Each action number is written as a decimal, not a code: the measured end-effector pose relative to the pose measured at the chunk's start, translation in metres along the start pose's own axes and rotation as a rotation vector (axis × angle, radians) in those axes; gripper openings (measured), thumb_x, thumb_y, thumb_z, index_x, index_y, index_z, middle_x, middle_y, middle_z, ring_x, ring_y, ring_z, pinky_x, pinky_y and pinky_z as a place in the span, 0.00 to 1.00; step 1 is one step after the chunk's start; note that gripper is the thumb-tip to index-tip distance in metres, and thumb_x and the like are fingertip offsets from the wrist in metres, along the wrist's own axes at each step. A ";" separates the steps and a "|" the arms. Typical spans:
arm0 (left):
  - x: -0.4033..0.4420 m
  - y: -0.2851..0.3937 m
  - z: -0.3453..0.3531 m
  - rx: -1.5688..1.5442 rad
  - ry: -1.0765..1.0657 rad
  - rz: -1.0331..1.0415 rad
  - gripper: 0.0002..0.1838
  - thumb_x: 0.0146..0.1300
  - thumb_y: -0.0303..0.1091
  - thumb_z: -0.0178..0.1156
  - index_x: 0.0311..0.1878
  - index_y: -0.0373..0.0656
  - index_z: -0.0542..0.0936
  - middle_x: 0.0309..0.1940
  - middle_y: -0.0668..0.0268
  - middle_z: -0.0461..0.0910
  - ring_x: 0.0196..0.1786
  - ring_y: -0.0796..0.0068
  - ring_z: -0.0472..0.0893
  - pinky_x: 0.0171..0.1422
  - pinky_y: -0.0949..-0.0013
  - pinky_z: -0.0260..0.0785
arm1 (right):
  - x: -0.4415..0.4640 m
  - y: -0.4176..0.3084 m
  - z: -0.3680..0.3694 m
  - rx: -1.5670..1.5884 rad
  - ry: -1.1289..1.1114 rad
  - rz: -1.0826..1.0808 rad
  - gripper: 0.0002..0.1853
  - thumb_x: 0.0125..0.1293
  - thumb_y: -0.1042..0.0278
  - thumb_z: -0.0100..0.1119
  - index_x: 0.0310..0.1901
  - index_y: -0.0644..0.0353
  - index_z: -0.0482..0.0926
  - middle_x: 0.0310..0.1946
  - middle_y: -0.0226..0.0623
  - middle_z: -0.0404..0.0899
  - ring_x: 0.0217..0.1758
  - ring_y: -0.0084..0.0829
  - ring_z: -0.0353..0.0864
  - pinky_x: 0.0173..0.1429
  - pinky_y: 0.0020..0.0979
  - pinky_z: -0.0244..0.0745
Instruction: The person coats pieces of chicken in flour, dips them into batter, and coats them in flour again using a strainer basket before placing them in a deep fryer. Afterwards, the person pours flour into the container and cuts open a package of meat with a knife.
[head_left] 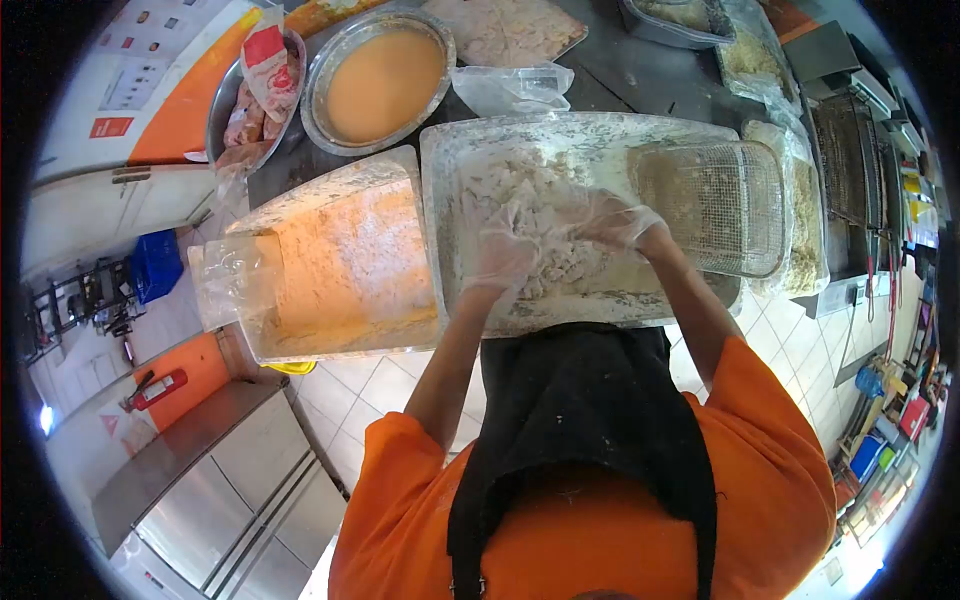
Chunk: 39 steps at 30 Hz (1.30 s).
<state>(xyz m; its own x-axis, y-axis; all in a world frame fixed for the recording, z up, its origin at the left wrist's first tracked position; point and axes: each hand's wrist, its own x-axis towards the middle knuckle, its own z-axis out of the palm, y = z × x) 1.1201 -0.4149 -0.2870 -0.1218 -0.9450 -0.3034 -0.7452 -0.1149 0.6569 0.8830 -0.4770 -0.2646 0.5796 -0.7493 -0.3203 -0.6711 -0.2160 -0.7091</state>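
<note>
Both my hands wear clear plastic gloves and work inside a large pale tub (590,122) dusted with flour. My left hand (507,252) rests among flour-coated meat pieces (562,262), fingers stretched toward the far wall. From the right, my right hand (622,220) reaches over the same pieces with its fingers extended to the left; their tips are partly lost against the white flour. No piece is plainly gripped in either hand. A wire mesh basket (735,205) sits at the tub's right end, beside my right hand.
Left of the tub stands another tub (345,265) with orange-tinted flour. Behind are a metal bowl of orange liquid (385,85), a bowl of raw meat (245,125), a plastic bag (512,90) and a tray of pieces (510,30). Bagged crumbs (800,200) lie right.
</note>
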 end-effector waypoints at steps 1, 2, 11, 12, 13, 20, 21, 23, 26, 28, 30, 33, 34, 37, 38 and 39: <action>0.001 -0.002 0.004 -0.081 0.127 0.014 0.29 0.53 0.43 0.62 0.58 0.41 0.73 0.50 0.49 0.76 0.57 0.52 0.73 0.63 0.53 0.62 | -0.005 0.010 -0.001 0.047 0.073 -0.123 0.25 0.66 0.47 0.52 0.58 0.53 0.74 0.54 0.33 0.77 0.51 0.35 0.77 0.56 0.33 0.70; 0.000 -0.008 0.007 -0.027 0.086 -0.057 0.29 0.54 0.43 0.61 0.58 0.40 0.73 0.52 0.49 0.75 0.59 0.52 0.72 0.64 0.54 0.61 | -0.001 0.041 0.002 -0.069 0.124 -0.362 0.24 0.65 0.47 0.54 0.56 0.53 0.76 0.55 0.33 0.77 0.49 0.37 0.78 0.55 0.34 0.71; 0.020 -0.028 0.044 -0.240 -0.209 -0.513 0.32 0.64 0.55 0.48 0.63 0.42 0.67 0.54 0.48 0.74 0.53 0.56 0.76 0.59 0.59 0.68 | 0.037 0.080 0.111 -0.071 -0.265 -0.071 0.26 0.59 0.59 0.61 0.60 0.54 0.71 0.56 0.37 0.74 0.53 0.33 0.75 0.58 0.30 0.69; 0.026 -0.022 0.045 -0.201 -0.248 -0.474 0.32 0.65 0.55 0.47 0.63 0.42 0.67 0.54 0.48 0.74 0.53 0.56 0.76 0.60 0.58 0.67 | 0.041 0.069 0.108 0.060 -0.339 0.040 0.25 0.61 0.60 0.59 0.60 0.54 0.70 0.56 0.36 0.74 0.54 0.33 0.75 0.58 0.30 0.69; 0.031 -0.022 0.044 -0.222 -0.281 -0.471 0.32 0.64 0.55 0.48 0.63 0.42 0.67 0.55 0.48 0.74 0.54 0.57 0.76 0.61 0.58 0.67 | 0.044 0.054 0.102 0.183 -0.398 0.160 0.24 0.62 0.61 0.57 0.60 0.54 0.70 0.57 0.36 0.73 0.54 0.33 0.74 0.59 0.31 0.68; 0.017 0.001 0.022 -0.183 0.240 -0.086 0.34 0.53 0.46 0.66 0.60 0.41 0.71 0.59 0.49 0.70 0.63 0.55 0.70 0.66 0.61 0.62 | 0.025 -0.002 0.044 -0.031 -0.124 0.278 0.19 0.70 0.60 0.45 0.59 0.52 0.72 0.56 0.38 0.75 0.56 0.34 0.75 0.62 0.31 0.67; 0.018 0.004 0.009 0.078 0.236 0.071 0.35 0.51 0.45 0.68 0.61 0.41 0.70 0.61 0.49 0.68 0.63 0.54 0.70 0.66 0.61 0.62 | 0.022 0.004 0.043 -0.070 -0.023 0.141 0.19 0.70 0.59 0.46 0.59 0.52 0.72 0.54 0.39 0.76 0.55 0.34 0.76 0.61 0.32 0.68; 0.015 0.012 -0.010 0.176 0.158 -0.005 0.36 0.51 0.46 0.68 0.62 0.41 0.69 0.64 0.49 0.65 0.64 0.52 0.69 0.67 0.60 0.61 | 0.013 0.027 0.041 0.180 0.040 0.126 0.18 0.69 0.60 0.47 0.59 0.52 0.73 0.51 0.39 0.78 0.53 0.34 0.77 0.58 0.32 0.71; 0.017 0.017 -0.026 -0.226 0.030 -0.555 0.38 0.57 0.55 0.59 0.64 0.39 0.66 0.63 0.48 0.66 0.63 0.51 0.69 0.67 0.57 0.60 | 0.019 0.117 0.029 0.447 0.073 0.402 0.18 0.69 0.63 0.48 0.59 0.53 0.72 0.47 0.39 0.80 0.49 0.32 0.78 0.53 0.31 0.74; 0.027 0.013 -0.028 -0.361 0.041 -0.721 0.42 0.59 0.64 0.51 0.65 0.36 0.65 0.58 0.47 0.72 0.60 0.50 0.72 0.66 0.57 0.62 | 0.033 0.098 0.017 0.109 0.103 0.484 0.18 0.68 0.66 0.49 0.59 0.55 0.71 0.46 0.38 0.80 0.47 0.32 0.79 0.50 0.30 0.75; 0.047 -0.013 0.007 -0.110 0.109 -0.533 0.42 0.61 0.65 0.44 0.62 0.33 0.68 0.55 0.45 0.74 0.59 0.50 0.73 0.64 0.56 0.63 | 0.037 0.049 -0.011 0.016 -0.046 0.575 0.18 0.68 0.67 0.49 0.58 0.57 0.72 0.45 0.37 0.80 0.45 0.32 0.79 0.48 0.28 0.76; 0.085 -0.030 0.056 0.087 0.286 -0.402 0.40 0.64 0.65 0.38 0.58 0.32 0.71 0.50 0.41 0.75 0.55 0.50 0.75 0.60 0.55 0.64 | 0.097 0.133 0.104 0.797 0.213 0.117 0.32 0.69 0.46 0.46 0.67 0.59 0.62 0.65 0.40 0.64 0.66 0.35 0.65 0.67 0.35 0.62; 0.097 -0.027 0.060 0.121 0.367 -0.378 0.40 0.65 0.64 0.36 0.57 0.33 0.72 0.49 0.40 0.75 0.54 0.50 0.76 0.58 0.54 0.65 | 0.107 0.115 0.112 0.764 0.238 0.068 0.32 0.69 0.45 0.44 0.67 0.59 0.61 0.67 0.40 0.63 0.67 0.36 0.63 0.69 0.35 0.60; 0.065 0.031 -0.022 -0.093 -0.005 -0.415 0.35 0.65 0.62 0.41 0.57 0.39 0.73 0.53 0.41 0.73 0.56 0.49 0.74 0.59 0.55 0.64 | 0.056 0.011 0.029 0.371 0.087 0.260 0.26 0.69 0.52 0.47 0.65 0.54 0.66 0.67 0.39 0.64 0.69 0.36 0.62 0.72 0.34 0.55; 0.053 0.037 -0.038 -0.123 -0.073 -0.396 0.33 0.65 0.61 0.43 0.58 0.42 0.73 0.54 0.41 0.72 0.57 0.50 0.73 0.60 0.56 0.63 | 0.043 0.004 0.017 0.330 0.036 0.213 0.23 0.69 0.56 0.48 0.64 0.51 0.69 0.66 0.38 0.64 0.69 0.37 0.61 0.72 0.34 0.53; 0.042 0.032 -0.042 -0.096 -0.058 -0.326 0.31 0.65 0.59 0.45 0.60 0.45 0.73 0.57 0.43 0.71 0.60 0.51 0.71 0.62 0.58 0.62 | 0.023 0.027 0.015 0.174 0.073 0.091 0.24 0.68 0.54 0.49 0.63 0.51 0.70 0.65 0.40 0.67 0.67 0.39 0.64 0.70 0.35 0.57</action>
<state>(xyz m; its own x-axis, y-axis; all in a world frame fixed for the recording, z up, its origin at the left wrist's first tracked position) 1.1188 -0.4712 -0.2502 0.0738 -0.8350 -0.5452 -0.6862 -0.4393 0.5798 0.8856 -0.4906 -0.3006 0.4809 -0.8054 -0.3466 -0.6256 -0.0382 -0.7792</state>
